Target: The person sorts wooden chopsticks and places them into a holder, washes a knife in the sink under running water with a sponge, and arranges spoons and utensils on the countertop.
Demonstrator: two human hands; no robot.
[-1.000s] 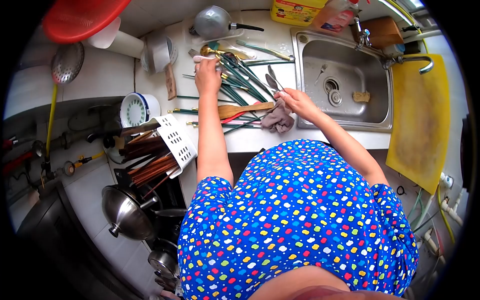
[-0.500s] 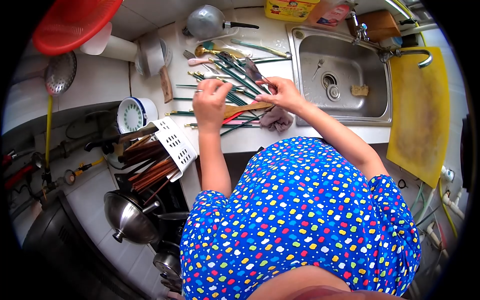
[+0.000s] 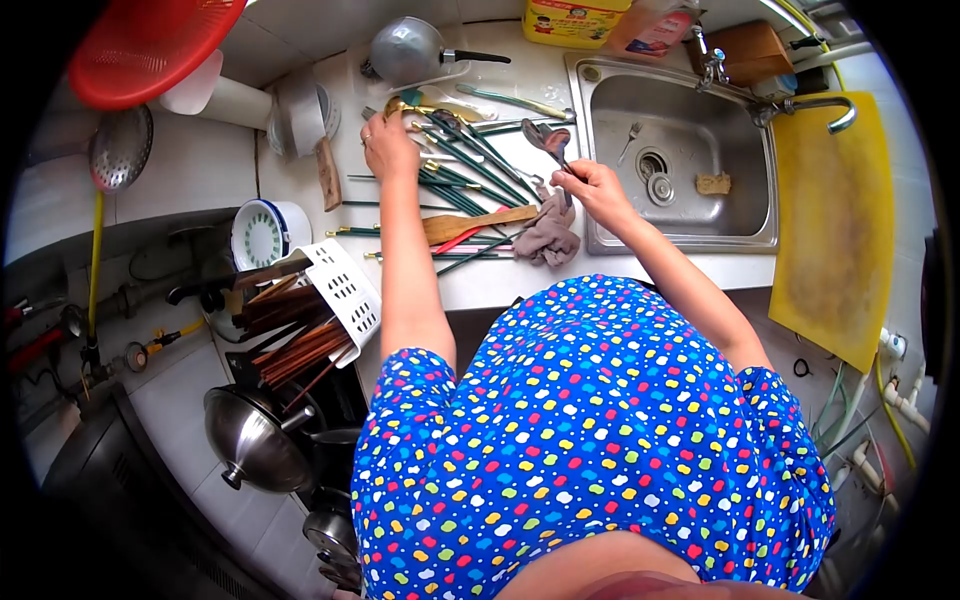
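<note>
My right hand (image 3: 596, 192) is closed round the handles of metal spoons (image 3: 548, 140), held bowls-up beside the sink's left edge. A grey-brown cloth (image 3: 548, 232) lies just below it on the counter. My left hand (image 3: 390, 146) reaches to the far left of a spread of green-handled utensils (image 3: 470, 165), its fingers curled downward. It covers the spot where a pink-handled piece and a fork lay, so what its fingers grip is hidden. Between my forearms lie a wooden spatula (image 3: 480, 222) and a red utensil (image 3: 458, 241).
The steel sink (image 3: 680, 243) holds a fork (image 3: 629, 143) and a sponge (image 3: 713, 184). To the left are a cleaver (image 3: 328, 175), bowls (image 3: 268, 232) and a white holder (image 3: 345, 300) with chopsticks. A grey pan (image 3: 408, 50) stands at the back; a yellow board (image 3: 832, 230) is right.
My left hand has moved away from me and left, onto the far utensils. My right hand has shifted slightly right and nearer, with the spoons turned so their bowls show.
</note>
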